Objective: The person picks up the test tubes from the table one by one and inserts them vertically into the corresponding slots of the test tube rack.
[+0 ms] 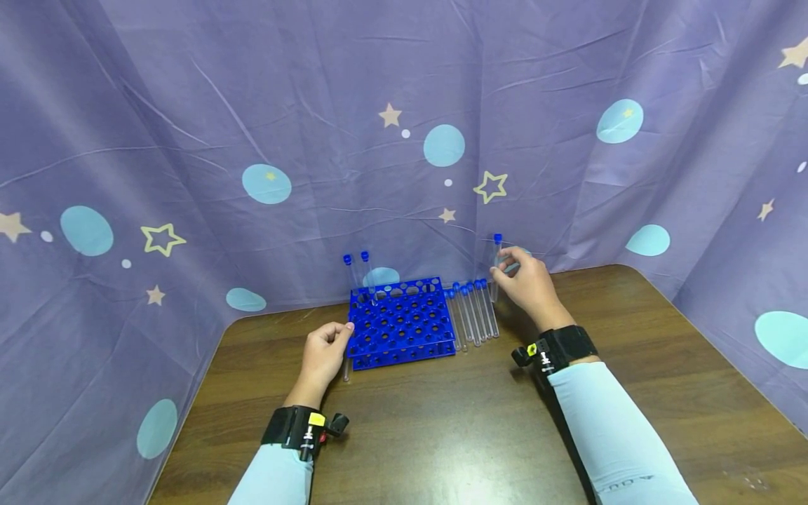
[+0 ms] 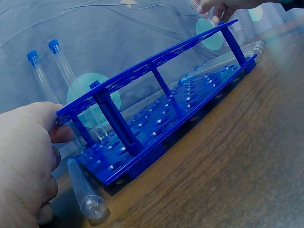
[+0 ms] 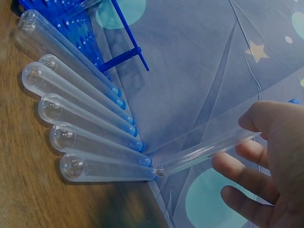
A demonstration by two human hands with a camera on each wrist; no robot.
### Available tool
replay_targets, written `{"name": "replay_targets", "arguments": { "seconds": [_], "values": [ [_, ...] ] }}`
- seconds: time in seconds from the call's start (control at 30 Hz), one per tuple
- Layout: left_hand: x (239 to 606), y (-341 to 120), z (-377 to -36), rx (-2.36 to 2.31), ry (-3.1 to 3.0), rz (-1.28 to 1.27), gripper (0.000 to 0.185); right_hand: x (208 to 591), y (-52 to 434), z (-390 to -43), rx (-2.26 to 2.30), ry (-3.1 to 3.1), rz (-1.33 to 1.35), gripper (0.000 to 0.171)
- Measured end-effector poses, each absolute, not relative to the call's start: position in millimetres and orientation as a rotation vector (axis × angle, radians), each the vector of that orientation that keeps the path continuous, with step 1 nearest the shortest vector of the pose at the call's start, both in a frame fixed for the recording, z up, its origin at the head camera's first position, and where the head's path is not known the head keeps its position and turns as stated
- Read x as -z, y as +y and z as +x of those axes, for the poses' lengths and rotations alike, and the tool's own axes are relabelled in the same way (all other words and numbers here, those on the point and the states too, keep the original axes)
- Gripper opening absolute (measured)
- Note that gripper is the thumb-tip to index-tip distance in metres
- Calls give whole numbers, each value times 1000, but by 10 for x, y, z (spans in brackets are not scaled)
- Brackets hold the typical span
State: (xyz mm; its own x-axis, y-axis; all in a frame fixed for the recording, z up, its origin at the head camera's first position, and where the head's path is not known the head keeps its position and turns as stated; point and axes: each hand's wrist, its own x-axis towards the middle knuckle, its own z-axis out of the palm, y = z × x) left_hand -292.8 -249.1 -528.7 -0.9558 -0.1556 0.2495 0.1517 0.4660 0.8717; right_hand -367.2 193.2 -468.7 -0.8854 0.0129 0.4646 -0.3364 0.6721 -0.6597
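My left hand [image 1: 324, 356] grips the left edge of a blue test tube rack [image 1: 404, 345], thumb on top and a finger beneath the upper plate in the left wrist view. Two blue-capped test tubes [image 1: 367, 270] stand in the rack's back left corner. Another tube [image 2: 85, 194] lies on the table beside the rack, partly hidden under that hand. Off to the right, my right hand [image 1: 526, 286] pinches a clear test tube [image 3: 199, 151] between thumb and fingers. It is upright, blue cap [image 1: 498, 238] at the top, rounded end by the lying tubes.
Several capped tubes [image 1: 477, 315] lie side by side right of the rack, caps toward the back. A purple patterned curtain [image 1: 404, 182] hangs close behind the rack. The wooden table [image 1: 429, 428] stretches out in front.
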Motion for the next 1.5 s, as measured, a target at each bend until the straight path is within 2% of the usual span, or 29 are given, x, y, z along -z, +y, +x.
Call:
{"name": "replay_targets", "arguments": {
  "seconds": [1.5],
  "values": [
    [5293, -2502, -2930, 1486, -2412, -14, 30, 4510, 1791, -3605, -1124, -2317, 370, 33]
  ]
}}
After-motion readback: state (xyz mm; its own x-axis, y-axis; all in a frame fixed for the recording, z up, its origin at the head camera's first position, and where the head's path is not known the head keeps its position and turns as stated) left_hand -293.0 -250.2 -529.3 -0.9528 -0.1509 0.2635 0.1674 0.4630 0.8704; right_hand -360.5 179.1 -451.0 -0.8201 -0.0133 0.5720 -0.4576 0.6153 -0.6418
